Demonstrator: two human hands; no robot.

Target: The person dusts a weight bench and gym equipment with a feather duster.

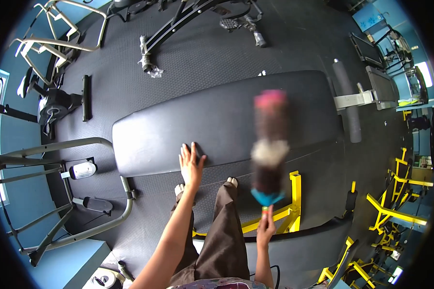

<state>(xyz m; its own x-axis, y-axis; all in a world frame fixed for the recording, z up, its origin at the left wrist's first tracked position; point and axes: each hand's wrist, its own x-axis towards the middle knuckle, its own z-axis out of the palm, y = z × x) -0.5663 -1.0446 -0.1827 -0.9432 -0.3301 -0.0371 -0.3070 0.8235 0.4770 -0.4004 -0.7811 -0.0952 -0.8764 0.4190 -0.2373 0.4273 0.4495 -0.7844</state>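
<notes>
A long black padded bench (217, 120) lies across the view in front of me. My left hand (192, 166) rests at its near edge, fingers spread on the padding. In my right hand (265, 229) is the handle of a fluffy duster (271, 153), gripped near its lower end. The duster's head points away from me over the right part of the bench, banded in pink, brown, white and blue and smeared by motion.
A yellow metal frame (295, 202) with a dark pad stands close on my right. Grey elliptical-style bars (58, 144) stand at left, an exercise bike (55, 106) beyond them. A black machine frame (178, 24) lies ahead, and treadmills (369, 50) stand far right.
</notes>
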